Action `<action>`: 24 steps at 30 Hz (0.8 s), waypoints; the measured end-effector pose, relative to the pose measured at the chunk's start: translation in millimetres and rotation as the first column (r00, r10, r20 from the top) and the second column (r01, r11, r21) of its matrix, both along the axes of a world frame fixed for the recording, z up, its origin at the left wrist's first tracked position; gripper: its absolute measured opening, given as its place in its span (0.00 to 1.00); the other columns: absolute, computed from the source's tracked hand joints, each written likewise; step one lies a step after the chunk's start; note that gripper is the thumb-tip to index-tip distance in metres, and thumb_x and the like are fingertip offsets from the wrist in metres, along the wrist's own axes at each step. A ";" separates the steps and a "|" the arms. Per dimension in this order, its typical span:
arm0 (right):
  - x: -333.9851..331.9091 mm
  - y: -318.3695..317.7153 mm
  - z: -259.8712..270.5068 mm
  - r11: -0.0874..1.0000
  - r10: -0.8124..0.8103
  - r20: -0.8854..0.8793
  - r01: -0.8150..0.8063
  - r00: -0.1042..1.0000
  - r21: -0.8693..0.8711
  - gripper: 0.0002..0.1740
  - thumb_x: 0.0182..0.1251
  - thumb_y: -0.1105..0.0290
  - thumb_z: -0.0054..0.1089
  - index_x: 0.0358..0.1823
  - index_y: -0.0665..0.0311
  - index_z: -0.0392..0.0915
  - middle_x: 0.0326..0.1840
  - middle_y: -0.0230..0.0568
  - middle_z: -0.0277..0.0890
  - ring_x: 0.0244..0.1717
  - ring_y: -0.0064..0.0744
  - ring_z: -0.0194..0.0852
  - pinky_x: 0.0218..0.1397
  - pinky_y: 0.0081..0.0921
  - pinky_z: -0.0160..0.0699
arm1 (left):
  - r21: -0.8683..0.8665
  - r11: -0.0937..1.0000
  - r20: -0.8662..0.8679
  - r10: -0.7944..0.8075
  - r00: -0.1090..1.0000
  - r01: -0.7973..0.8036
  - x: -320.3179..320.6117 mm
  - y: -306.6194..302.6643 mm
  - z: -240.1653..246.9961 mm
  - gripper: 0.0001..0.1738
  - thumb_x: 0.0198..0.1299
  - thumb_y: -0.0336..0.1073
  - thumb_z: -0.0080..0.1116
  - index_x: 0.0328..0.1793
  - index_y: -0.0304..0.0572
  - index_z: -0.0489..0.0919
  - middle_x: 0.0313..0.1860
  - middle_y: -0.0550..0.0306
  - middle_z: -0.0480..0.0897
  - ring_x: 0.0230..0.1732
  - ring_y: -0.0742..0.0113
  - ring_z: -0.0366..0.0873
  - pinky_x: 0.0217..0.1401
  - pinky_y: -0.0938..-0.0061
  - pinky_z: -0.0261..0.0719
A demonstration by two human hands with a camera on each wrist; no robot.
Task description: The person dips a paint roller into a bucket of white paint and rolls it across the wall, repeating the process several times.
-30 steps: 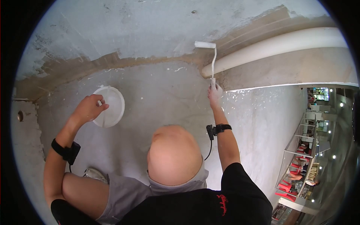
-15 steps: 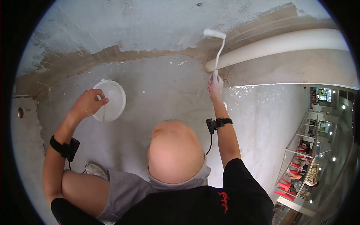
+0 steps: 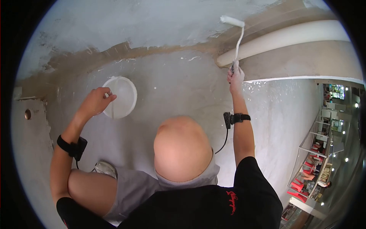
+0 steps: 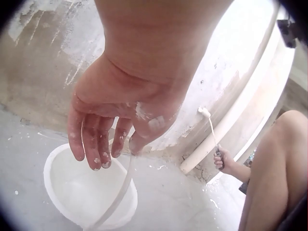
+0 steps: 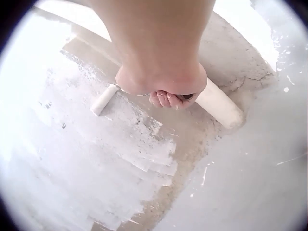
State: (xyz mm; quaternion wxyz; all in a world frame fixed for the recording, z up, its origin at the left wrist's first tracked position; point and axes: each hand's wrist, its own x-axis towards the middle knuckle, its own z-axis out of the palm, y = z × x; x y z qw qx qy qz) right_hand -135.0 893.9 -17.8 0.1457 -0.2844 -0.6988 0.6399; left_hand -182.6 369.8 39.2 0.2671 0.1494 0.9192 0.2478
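My right hand (image 3: 236, 78) grips the handle of a small paint roller (image 3: 233, 21), arm stretched forward. In the head view, its white sleeve overlaps the wall at the edge of a bare brown strip (image 3: 263, 23), above a pipe. The right wrist view shows the roller sleeve (image 5: 104, 99) lying against the wall, with most of the handle hidden by the hand. Over at the left, my left hand (image 3: 95, 103) pinches the bail handle (image 4: 124, 185) of a white bucket (image 3: 135, 96) between thumb and fingers. White paint marks the fingertips and thumb base. Whitish liquid (image 4: 82, 192) lies inside the bucket.
A thick white pipe (image 3: 289, 40) runs along the wall's foot to the right, beside a concrete ledge (image 3: 297, 61). Paint splashes dot the grey floor (image 3: 171, 84). My bent knee (image 3: 183, 149) is close in front. Red chairs (image 3: 299, 187) and metal frames stand far right.
The roller has moved up and to the right along the wall, with my right hand following. My left hand stays at the bucket; the head view has shifted slightly.
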 end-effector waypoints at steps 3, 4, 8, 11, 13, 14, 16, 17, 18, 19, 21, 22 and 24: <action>-8.3 -2.8 -4.0 0.994 0.064 -0.053 -0.068 0.997 -0.084 0.26 0.69 0.42 0.53 0.28 0.58 0.68 0.15 0.24 0.56 0.12 0.15 0.50 0.13 0.18 0.48 | -0.006 1.000 0.004 -0.004 1.000 0.004 0.0 1.3 4.1 0.18 0.61 0.46 0.59 0.40 0.35 0.83 0.28 0.41 0.82 0.31 0.44 0.81 0.38 0.59 0.77; -5.6 -10.9 -15.5 0.997 0.041 0.009 -0.040 0.999 -0.066 0.26 0.70 0.42 0.53 0.27 0.58 0.68 0.15 0.23 0.57 0.12 0.15 0.51 0.14 0.18 0.49 | -0.011 1.000 0.015 -0.007 1.000 0.008 -0.4 1.3 4.7 0.18 0.61 0.46 0.58 0.40 0.36 0.83 0.28 0.41 0.83 0.31 0.44 0.81 0.38 0.58 0.77; 8.5 -16.0 -66.7 0.999 0.027 0.280 -0.018 0.959 -0.034 0.27 0.69 0.42 0.53 0.24 0.58 0.69 0.15 0.25 0.60 0.13 0.16 0.55 0.14 0.19 0.52 | -0.022 0.999 -0.030 -0.035 0.999 0.034 0.3 1.2 6.8 0.18 0.61 0.47 0.58 0.41 0.37 0.83 0.29 0.40 0.83 0.32 0.43 0.81 0.38 0.58 0.77; 3.1 -11.8 -99.5 0.994 -0.021 0.437 -0.028 0.899 0.105 0.28 0.66 0.41 0.57 0.23 0.59 0.70 0.16 0.25 0.62 0.12 0.18 0.55 0.14 0.20 0.52 | -0.059 0.997 -0.053 -0.053 0.997 0.050 -0.6 2.4 6.8 0.18 0.62 0.47 0.58 0.40 0.36 0.83 0.28 0.40 0.82 0.32 0.42 0.81 0.39 0.58 0.77; -2.9 -7.4 -115.7 0.993 -0.047 0.408 0.000 0.912 0.115 0.28 0.65 0.41 0.58 0.22 0.59 0.71 0.16 0.25 0.62 0.13 0.18 0.56 0.15 0.20 0.52 | -0.043 0.998 -0.010 -0.046 0.999 0.045 -1.1 2.0 1.4 0.19 0.63 0.48 0.58 0.40 0.36 0.82 0.28 0.40 0.82 0.32 0.41 0.81 0.39 0.57 0.78; 0.3 -4.7 -122.5 0.990 -0.067 0.388 0.013 0.919 0.140 0.28 0.64 0.41 0.59 0.20 0.59 0.71 0.15 0.25 0.63 0.13 0.18 0.58 0.15 0.21 0.53 | -0.069 0.994 -0.018 -0.084 0.996 0.083 -0.6 2.3 -0.8 0.19 0.63 0.48 0.58 0.40 0.36 0.82 0.28 0.40 0.82 0.32 0.41 0.81 0.39 0.57 0.78; 3.7 -0.9 -116.2 0.987 -0.113 0.370 0.063 0.922 0.145 0.29 0.64 0.42 0.60 0.19 0.61 0.73 0.16 0.28 0.66 0.15 0.22 0.61 0.18 0.25 0.57 | -0.062 0.996 -0.011 -0.059 0.998 0.058 -2.0 2.3 -2.1 0.19 0.63 0.48 0.58 0.40 0.36 0.82 0.28 0.39 0.83 0.32 0.42 0.82 0.39 0.58 0.78; 6.1 0.4 -107.0 0.982 -0.131 0.363 0.070 0.922 0.176 0.30 0.63 0.44 0.60 0.17 0.63 0.76 0.16 0.31 0.70 0.17 0.25 0.65 0.21 0.29 0.62 | -0.050 0.998 0.011 -0.049 0.999 0.049 -2.4 2.5 -2.0 0.20 0.63 0.48 0.58 0.41 0.36 0.82 0.28 0.39 0.83 0.33 0.43 0.82 0.39 0.59 0.78; 10.3 -0.3 -89.7 0.977 -0.145 0.359 0.075 0.922 0.201 0.30 0.63 0.43 0.61 0.17 0.63 0.76 0.16 0.30 0.69 0.17 0.24 0.64 0.21 0.28 0.61 | -0.037 0.999 0.032 -0.033 0.999 0.034 -2.3 2.6 -2.4 0.20 0.63 0.48 0.58 0.41 0.35 0.82 0.29 0.39 0.83 0.33 0.43 0.83 0.39 0.59 0.78; 15.6 -0.5 -66.0 0.971 -0.156 0.360 0.077 0.920 0.225 0.30 0.62 0.42 0.62 0.18 0.62 0.76 0.16 0.29 0.69 0.17 0.23 0.64 0.20 0.27 0.60 | -0.064 0.996 0.012 -0.059 0.998 0.060 -2.9 2.7 -3.0 0.20 0.63 0.48 0.58 0.41 0.35 0.82 0.29 0.39 0.83 0.33 0.43 0.83 0.39 0.59 0.78; 23.5 5.5 -27.4 0.973 -0.185 0.344 0.122 0.921 0.195 0.30 0.60 0.40 0.63 0.20 0.62 0.77 0.16 0.27 0.68 0.17 0.20 0.63 0.20 0.25 0.57 | -0.008 0.999 0.013 -0.044 0.999 0.044 -1.9 1.3 -7.8 0.20 0.63 0.48 0.58 0.41 0.35 0.81 0.28 0.40 0.83 0.33 0.44 0.83 0.38 0.61 0.78; 26.6 10.0 -14.0 0.974 -0.200 0.314 0.152 0.928 0.170 0.30 0.60 0.39 0.62 0.21 0.62 0.77 0.16 0.26 0.67 0.18 0.20 0.62 0.19 0.24 0.57 | -0.024 0.998 0.001 -0.062 0.998 0.062 -1.3 1.7 -8.0 0.20 0.63 0.48 0.58 0.41 0.35 0.81 0.28 0.40 0.83 0.33 0.44 0.83 0.38 0.61 0.78; 27.3 19.4 14.0 0.971 -0.227 0.276 0.197 0.934 0.133 0.31 0.59 0.37 0.62 0.22 0.62 0.78 0.17 0.25 0.66 0.18 0.19 0.62 0.19 0.23 0.56 | -0.006 0.999 0.055 -0.052 0.997 0.052 -0.8 4.5 -6.2 0.20 0.63 0.48 0.58 0.41 0.35 0.81 0.27 0.42 0.83 0.31 0.47 0.83 0.37 0.63 0.78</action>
